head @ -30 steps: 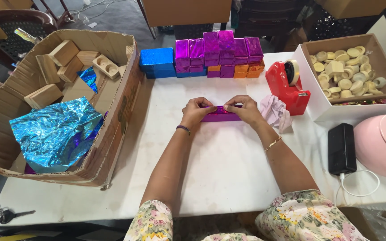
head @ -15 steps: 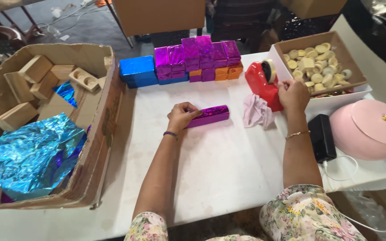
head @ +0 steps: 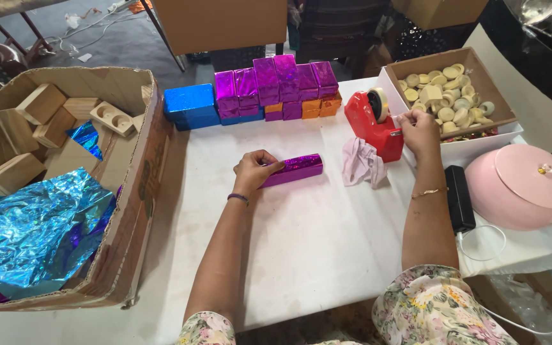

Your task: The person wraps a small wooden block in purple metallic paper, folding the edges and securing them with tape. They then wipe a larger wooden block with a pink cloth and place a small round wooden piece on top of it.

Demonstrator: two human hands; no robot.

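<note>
My left hand (head: 255, 170) rests closed on the left end of a long block wrapped in shiny purple foil (head: 294, 170), which lies flat on the white table (head: 314, 243). My right hand (head: 418, 130) is at the red tape dispenser (head: 372, 124), fingers pinching at the tape by its cutter end. A crumpled pale pink cloth (head: 361, 163) lies between the wrapped block and the dispenser.
Stacked foil-wrapped blocks in purple (head: 276, 86), blue (head: 191, 106) and orange (head: 319, 106) line the far edge. A large cardboard box (head: 137, 191) at left holds wooden blocks and blue foil (head: 33, 230). At right stand a box of pale wooden pieces (head: 447, 96), a black device (head: 459, 198) and a pink lidded container (head: 522, 186).
Both hands were on the purple block a second ago. My right hand has left it and reached right to the tape dispenser, while my left hand stays on the block.
</note>
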